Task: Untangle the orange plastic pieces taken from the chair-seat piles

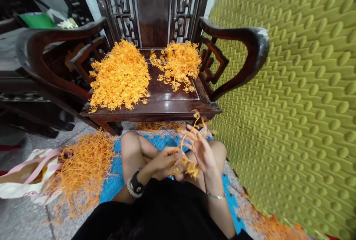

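Handling an orange strand [183, 143], likely light, fragile and best held by its stem, the left hand [165, 159] is pinching it; the right hand [203, 153] is hovering open

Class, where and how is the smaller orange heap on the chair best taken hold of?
Grip the heap probably by its front strands, coming over the seat's front edge: they splay loosely there, while the backrest and armrest hem in other sides.

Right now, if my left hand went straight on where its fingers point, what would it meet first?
Past the orange strands beside it, your left hand would likely meet your right hand first, though the depth between them is unclear.
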`<control>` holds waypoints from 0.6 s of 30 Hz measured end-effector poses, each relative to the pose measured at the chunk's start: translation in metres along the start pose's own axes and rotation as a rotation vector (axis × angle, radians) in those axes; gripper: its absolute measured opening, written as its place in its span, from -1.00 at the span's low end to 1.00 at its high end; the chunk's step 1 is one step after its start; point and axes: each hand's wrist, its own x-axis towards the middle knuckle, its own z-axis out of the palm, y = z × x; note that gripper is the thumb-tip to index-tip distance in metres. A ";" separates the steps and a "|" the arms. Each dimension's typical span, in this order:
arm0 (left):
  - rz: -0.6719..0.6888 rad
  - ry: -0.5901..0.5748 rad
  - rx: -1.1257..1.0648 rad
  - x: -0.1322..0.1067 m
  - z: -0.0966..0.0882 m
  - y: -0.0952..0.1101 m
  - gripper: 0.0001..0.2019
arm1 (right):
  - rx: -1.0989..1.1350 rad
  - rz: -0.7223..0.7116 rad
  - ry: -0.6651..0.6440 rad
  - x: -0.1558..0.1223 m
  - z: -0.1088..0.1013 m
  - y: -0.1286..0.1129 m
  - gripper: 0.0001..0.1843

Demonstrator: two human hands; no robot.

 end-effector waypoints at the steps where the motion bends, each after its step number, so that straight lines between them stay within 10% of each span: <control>1: -0.006 0.019 -0.014 0.000 0.001 0.001 -0.47 | -0.016 0.075 -0.035 -0.003 -0.005 0.002 -0.63; 8: -0.041 0.267 -0.004 -0.005 -0.012 0.005 -0.44 | -0.089 0.375 -0.209 -0.030 -0.019 0.014 -0.48; 13: -0.102 0.201 0.065 -0.027 -0.036 0.010 -0.53 | -0.044 0.372 -0.239 -0.026 -0.017 0.015 -0.74; 18: -0.096 0.005 0.039 -0.047 -0.038 0.025 -0.48 | 0.055 0.263 -0.106 -0.014 -0.002 0.017 -0.59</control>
